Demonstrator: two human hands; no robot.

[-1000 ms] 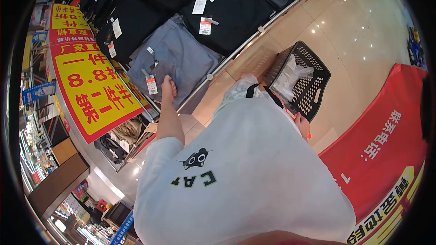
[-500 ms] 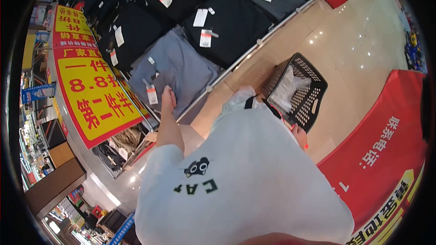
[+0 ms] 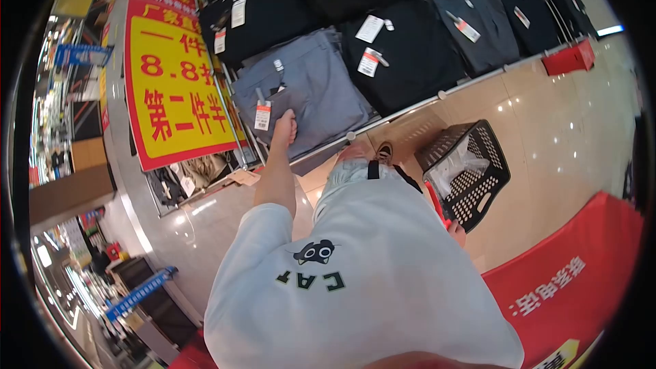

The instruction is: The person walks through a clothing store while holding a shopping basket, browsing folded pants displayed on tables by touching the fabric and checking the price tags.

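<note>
My left hand is closed at the near edge of folded grey trousers, its fingers curled on the cloth. A white and orange price tag lies on the trousers just left of that hand. Low at my right side, my right hand is wrapped round the red handle of a black shopping basket; my shirt partly hides it. Inside the basket is a clear plastic bag.
Black trousers with tags lie beside the grey ones on a rack with a metal rail. A red and yellow sign stands left. A red box hangs at the rack's far right. A red banner spreads at right.
The view has turned, so the rack and sign sit further right and more of the rack's right end shows. My left hand stays on the grey trousers; the basket stays in my right hand.
</note>
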